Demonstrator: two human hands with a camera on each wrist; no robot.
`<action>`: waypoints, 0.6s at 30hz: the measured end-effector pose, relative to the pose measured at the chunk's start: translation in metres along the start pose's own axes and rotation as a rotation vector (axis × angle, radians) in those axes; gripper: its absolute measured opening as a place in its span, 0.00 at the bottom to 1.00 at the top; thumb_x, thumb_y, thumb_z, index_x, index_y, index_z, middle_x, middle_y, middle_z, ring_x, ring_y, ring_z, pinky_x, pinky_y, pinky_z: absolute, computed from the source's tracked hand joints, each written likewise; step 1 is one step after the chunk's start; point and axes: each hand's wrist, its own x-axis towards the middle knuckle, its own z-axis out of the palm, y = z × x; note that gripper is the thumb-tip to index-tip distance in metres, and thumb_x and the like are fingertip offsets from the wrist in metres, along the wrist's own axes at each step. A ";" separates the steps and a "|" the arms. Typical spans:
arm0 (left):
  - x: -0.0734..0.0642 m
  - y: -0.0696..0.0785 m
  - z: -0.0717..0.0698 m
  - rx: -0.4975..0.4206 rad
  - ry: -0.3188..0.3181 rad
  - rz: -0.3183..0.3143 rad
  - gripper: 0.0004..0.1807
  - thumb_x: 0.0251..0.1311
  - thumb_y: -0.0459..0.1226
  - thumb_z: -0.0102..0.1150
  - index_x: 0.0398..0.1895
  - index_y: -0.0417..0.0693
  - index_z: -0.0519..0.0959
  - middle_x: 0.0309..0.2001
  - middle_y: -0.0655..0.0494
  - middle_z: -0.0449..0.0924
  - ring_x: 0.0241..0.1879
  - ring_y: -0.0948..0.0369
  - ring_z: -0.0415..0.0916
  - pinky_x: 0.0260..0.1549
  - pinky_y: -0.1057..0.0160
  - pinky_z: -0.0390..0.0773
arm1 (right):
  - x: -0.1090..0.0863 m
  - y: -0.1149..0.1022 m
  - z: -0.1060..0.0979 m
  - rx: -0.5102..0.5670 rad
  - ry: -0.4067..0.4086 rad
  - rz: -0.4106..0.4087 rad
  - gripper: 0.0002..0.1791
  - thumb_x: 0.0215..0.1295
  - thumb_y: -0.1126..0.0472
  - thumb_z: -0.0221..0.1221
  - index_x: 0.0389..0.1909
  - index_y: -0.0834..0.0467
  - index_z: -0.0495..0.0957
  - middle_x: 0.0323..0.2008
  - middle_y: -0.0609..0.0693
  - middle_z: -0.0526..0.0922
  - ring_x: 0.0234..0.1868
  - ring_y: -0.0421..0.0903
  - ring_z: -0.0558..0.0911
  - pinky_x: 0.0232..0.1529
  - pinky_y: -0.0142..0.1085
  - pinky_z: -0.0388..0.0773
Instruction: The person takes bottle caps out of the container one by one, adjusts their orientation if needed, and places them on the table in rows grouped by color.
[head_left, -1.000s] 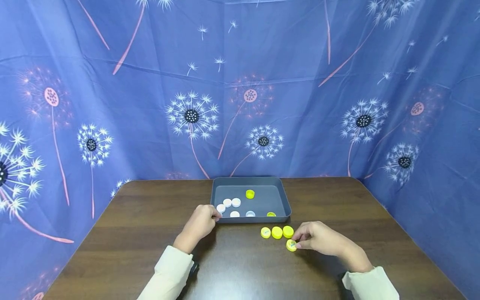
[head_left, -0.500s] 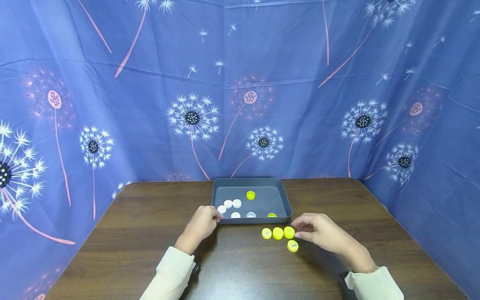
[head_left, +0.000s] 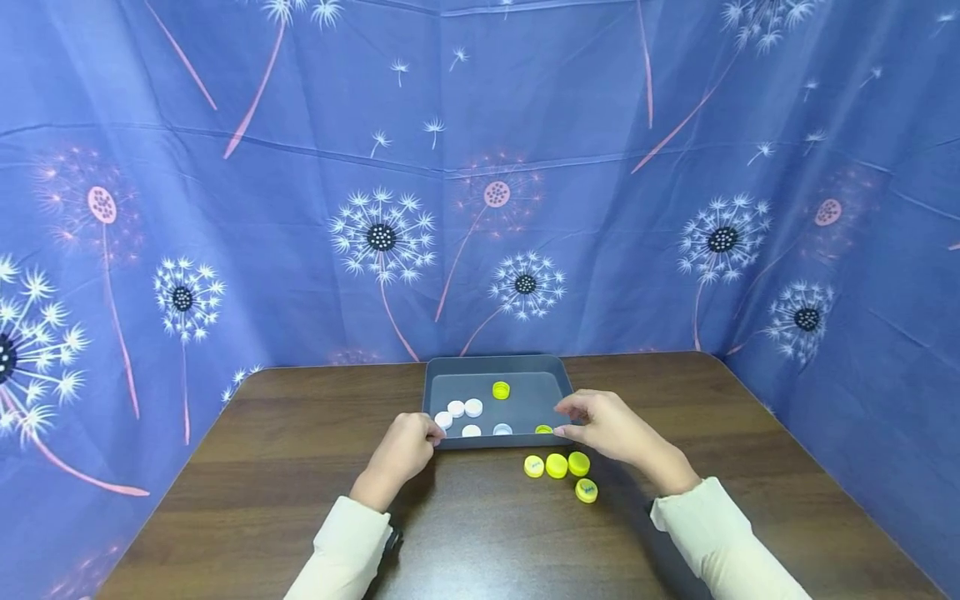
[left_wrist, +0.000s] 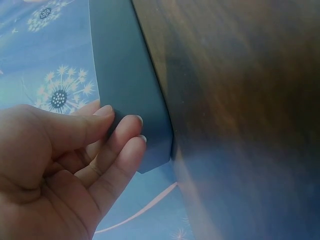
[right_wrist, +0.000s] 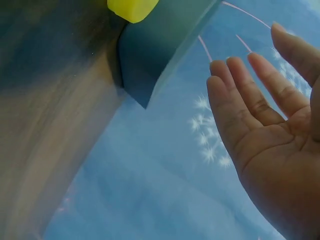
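A shallow dark grey tray point(head_left: 534, 398) stands at the far middle of the table. My left hand point(head_left: 403, 448) grips its near left corner, the thumb point(left_wrist: 102, 114) at the rim and fingertips point(left_wrist: 134, 122) against the wall. Over the tray's near right corner is my right hand point(head_left: 613, 429), fingers point(right_wrist: 250, 100) extended and holding nothing. Its fingertips are beside a yellow bottle cap point(head_left: 543, 429) inside the tray. Another yellow cap point(head_left: 501, 390), hollow side up, lies farther back. Several white caps point(head_left: 473, 407) lie at the left, and an upturned whitish cap point(head_left: 502, 429) sits by the front wall.
In front of the tray, three yellow caps point(head_left: 557, 466) form a row on the brown wooden table point(head_left: 480, 533). One more yellow cap point(head_left: 587, 490) lies nearer, below the row's right end. A blue dandelion-print cloth point(head_left: 615, 275) hangs behind and along the sides.
My right hand has let go of the nearest yellow cap, passed by the row's right end and moved up and left over the tray's corner. My left hand keeps its hold.
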 end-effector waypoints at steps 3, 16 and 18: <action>0.000 0.001 -0.001 -0.002 -0.005 0.001 0.11 0.50 0.18 0.60 0.26 0.39 0.87 0.29 0.55 0.85 0.34 0.58 0.84 0.36 0.60 0.84 | 0.015 0.002 0.004 -0.029 -0.046 0.013 0.14 0.60 0.60 0.69 0.45 0.60 0.84 0.39 0.48 0.86 0.37 0.42 0.81 0.39 0.38 0.81; 0.001 -0.001 0.001 0.007 0.004 -0.001 0.12 0.50 0.19 0.60 0.26 0.40 0.88 0.29 0.55 0.85 0.33 0.58 0.83 0.37 0.59 0.84 | 0.052 0.014 0.026 -0.088 -0.217 0.116 0.06 0.57 0.62 0.71 0.33 0.58 0.85 0.27 0.43 0.84 0.28 0.39 0.80 0.31 0.35 0.80; 0.001 -0.001 0.001 0.010 0.002 -0.004 0.12 0.51 0.19 0.60 0.26 0.40 0.88 0.29 0.56 0.85 0.33 0.58 0.83 0.36 0.59 0.84 | 0.055 0.014 0.028 -0.112 -0.246 0.156 0.06 0.56 0.58 0.72 0.30 0.55 0.84 0.25 0.42 0.82 0.27 0.40 0.78 0.30 0.35 0.78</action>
